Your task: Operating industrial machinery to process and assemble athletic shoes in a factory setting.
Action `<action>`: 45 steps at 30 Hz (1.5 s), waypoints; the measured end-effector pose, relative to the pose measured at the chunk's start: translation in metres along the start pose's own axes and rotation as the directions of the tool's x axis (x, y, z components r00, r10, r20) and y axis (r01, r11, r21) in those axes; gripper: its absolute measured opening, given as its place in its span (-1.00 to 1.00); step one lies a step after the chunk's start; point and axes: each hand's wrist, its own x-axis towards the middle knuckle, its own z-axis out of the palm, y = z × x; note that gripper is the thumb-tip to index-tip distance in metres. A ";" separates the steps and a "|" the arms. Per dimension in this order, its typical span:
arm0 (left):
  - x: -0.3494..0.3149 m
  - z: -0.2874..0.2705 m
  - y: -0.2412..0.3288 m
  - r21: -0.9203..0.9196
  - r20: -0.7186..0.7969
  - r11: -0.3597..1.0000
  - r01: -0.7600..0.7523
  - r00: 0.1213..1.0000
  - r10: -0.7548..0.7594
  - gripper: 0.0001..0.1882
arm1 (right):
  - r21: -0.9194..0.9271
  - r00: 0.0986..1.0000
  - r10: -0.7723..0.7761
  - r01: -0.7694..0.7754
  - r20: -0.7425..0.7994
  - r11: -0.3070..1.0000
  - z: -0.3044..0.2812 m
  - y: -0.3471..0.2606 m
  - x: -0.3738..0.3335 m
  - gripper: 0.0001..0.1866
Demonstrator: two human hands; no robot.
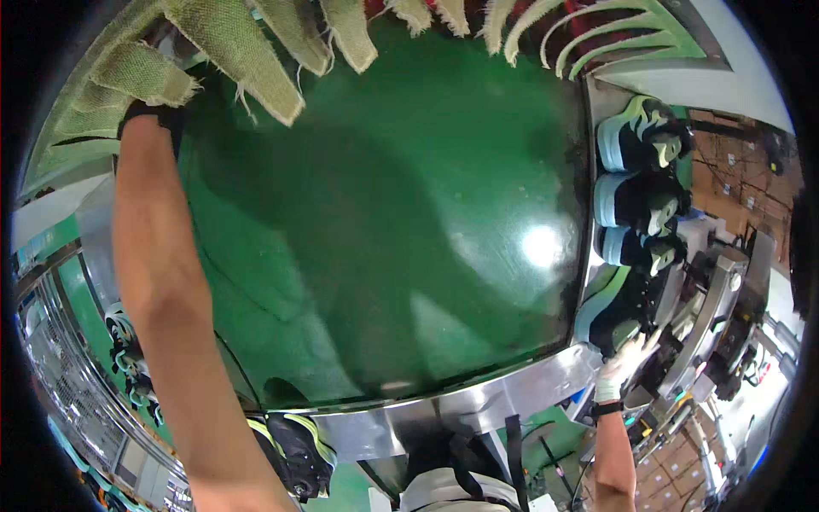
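Observation:
My left arm stretches to the far left, and a black band (155, 113) circles its wrist. The left hand itself is hidden behind the frayed green fabric strips (141, 75), so its fingers do not show. At the right, my right hand (625, 363) wears a white glove and a black wristband. Its fingers are apart and reach out beside the nearest black shoe (633, 300) with a pale blue and green sole. Whether they touch the shoe I cannot tell. More such shoes, like the farthest black shoe (638, 136), line the right metal ledge.
A green conveyor belt (384, 213) spreads before me, edged by a metal rail (461, 410). A dark pair of shoes (299, 456) sits below the rail on the left. Metal machine arms (712, 316) stand right of my right hand. A wire rack (64, 358) is at the left.

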 end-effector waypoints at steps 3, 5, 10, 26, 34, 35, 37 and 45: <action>-0.052 0.081 0.127 -0.112 -0.040 0.988 -0.108 0.994 0.104 -0.18 | -0.129 0.996 -0.029 0.018 -0.090 0.991 -0.019 -0.026 0.019 -0.46; -0.109 0.046 0.158 -0.089 -0.114 0.989 -0.120 0.987 0.109 -0.21 | -0.214 0.998 -0.059 0.056 -0.008 0.975 -0.017 -0.044 0.019 -0.48; -0.304 -0.035 0.233 0.054 -0.223 0.950 -0.309 0.923 0.313 -0.21 | -0.161 0.998 0.057 -0.055 0.007 0.985 -0.029 -0.081 0.020 -0.33; -0.837 0.038 0.511 -0.396 -0.238 0.158 -0.905 0.268 0.934 -0.23 | 0.733 0.909 0.047 -0.364 0.414 0.575 -0.183 0.031 -0.187 -0.08; -0.871 0.087 0.573 -0.319 -0.070 -0.168 -0.933 -0.154 0.986 -0.22 | 0.768 0.868 -0.218 -0.246 0.446 0.592 -0.096 0.068 -0.373 0.28; -0.872 0.082 0.586 -0.357 0.013 -0.194 -0.914 -0.212 0.977 -0.22 | 0.799 0.886 -0.218 -0.233 0.410 0.554 -0.084 0.068 -0.372 0.27; -0.861 0.088 0.596 -0.349 0.036 -0.292 -0.890 -0.324 0.945 -0.25 | 0.842 0.887 -0.230 -0.257 0.400 0.474 -0.050 0.061 -0.368 0.26; -0.850 0.107 0.596 -0.334 -0.015 -0.325 -0.885 -0.340 0.940 -0.50 | 0.890 0.868 -0.272 -0.326 0.415 0.319 -0.010 0.063 -0.360 0.30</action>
